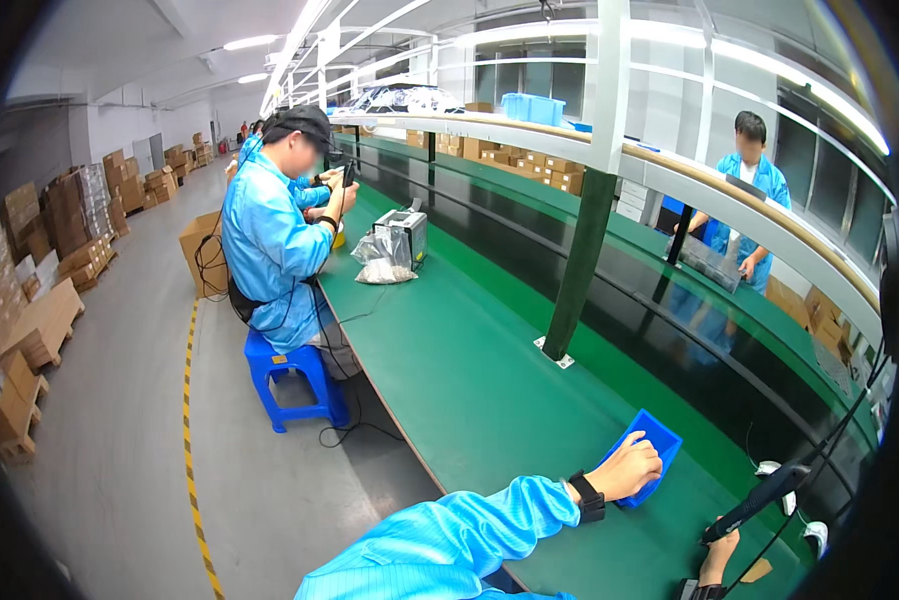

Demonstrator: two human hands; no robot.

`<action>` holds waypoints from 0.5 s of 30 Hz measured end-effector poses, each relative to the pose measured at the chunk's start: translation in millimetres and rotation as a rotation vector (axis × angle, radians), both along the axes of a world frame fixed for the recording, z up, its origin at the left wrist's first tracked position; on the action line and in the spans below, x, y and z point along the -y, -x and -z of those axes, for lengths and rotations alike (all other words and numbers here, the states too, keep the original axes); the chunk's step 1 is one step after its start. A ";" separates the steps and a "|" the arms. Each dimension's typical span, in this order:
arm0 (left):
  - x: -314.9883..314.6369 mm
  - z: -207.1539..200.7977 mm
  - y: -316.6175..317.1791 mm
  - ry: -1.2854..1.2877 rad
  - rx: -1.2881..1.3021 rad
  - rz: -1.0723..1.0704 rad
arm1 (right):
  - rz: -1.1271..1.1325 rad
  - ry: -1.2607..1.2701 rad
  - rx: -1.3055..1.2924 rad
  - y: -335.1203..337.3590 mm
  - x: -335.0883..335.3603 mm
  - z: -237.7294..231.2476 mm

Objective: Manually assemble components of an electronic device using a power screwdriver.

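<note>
left arm (479, 525) is reaching way out front, left hand (627, 469) knuckles-up, fingers bent; right hand (717, 558) is lower, curled up

Near the left edge of the green workbench (439, 350) lies a clear plastic bag (383, 270), just beside a grey box-shaped device (413, 238). A blue plastic stool (314, 372) stands outside that edge; yellow-and-black floor tape (188, 440) runs farther left, short of stacked cardboard cartons (69, 215).

Head view, single, fisheye: from the wearer's head, facing down and forward along green bench (449, 345); left hand (629, 468), right hand (719, 560) close, lower right
</note>
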State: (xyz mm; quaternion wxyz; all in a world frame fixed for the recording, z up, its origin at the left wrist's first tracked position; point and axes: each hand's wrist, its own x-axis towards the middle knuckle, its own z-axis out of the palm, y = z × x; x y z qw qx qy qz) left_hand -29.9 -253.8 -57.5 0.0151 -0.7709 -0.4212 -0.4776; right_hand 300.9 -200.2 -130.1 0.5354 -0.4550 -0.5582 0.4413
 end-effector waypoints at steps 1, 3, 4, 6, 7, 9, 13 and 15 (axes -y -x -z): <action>-2.3 1.6 0.8 -0.012 -0.004 0.002 | 0.052 0.006 -0.021 -0.9 -8.0 8.8; -3.6 5.3 2.1 -0.007 0.004 -0.022 | 0.105 0.009 -0.045 -4.5 -19.2 16.0; -5.3 6.1 2.6 -0.009 0.001 -0.020 | 0.056 -0.009 -0.021 -6.5 -21.9 16.7; -8.1 9.1 -0.8 -0.013 0.002 0.000 | 0.021 -0.022 0.002 -7.2 -17.6 17.9; -7.0 8.4 -3.4 -0.008 0.003 0.017 | -0.022 -0.024 -0.006 -5.3 -14.0 11.6; -8.3 4.0 -9.6 -0.061 -0.071 0.012 | -0.052 -0.035 0.006 -2.2 -7.7 1.3; -15.3 -1.0 -1.6 -0.203 -0.063 0.009 | -0.063 -0.057 0.035 8.7 0.7 -9.1; -17.3 -13.1 13.5 -0.202 0.030 0.004 | -0.027 -0.016 0.078 26.0 4.6 -17.9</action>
